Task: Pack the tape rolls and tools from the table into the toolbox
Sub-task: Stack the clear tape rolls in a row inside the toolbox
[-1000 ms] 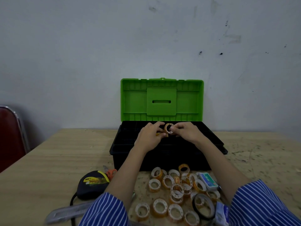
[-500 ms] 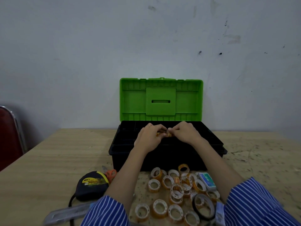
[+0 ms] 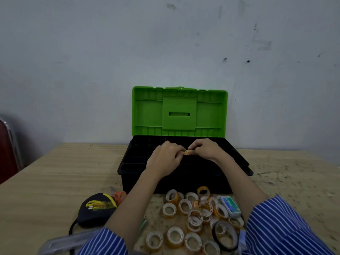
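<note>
Over the toolbox tray, your left hand and right hand fingers now pinch the tape roll lower, edge-on; seat it.

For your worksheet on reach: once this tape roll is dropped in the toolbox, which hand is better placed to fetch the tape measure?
Probably the left hand. The tape measure lies on the table's left side beside that forearm; the right hand would have to cross over.

You're looking at a dim, flatly lit scene with soft shadows. The black plastic toolbox base loses its interior detail in darkness. Wide-angle distortion bends the edges, and the bottom corners blur.
</note>
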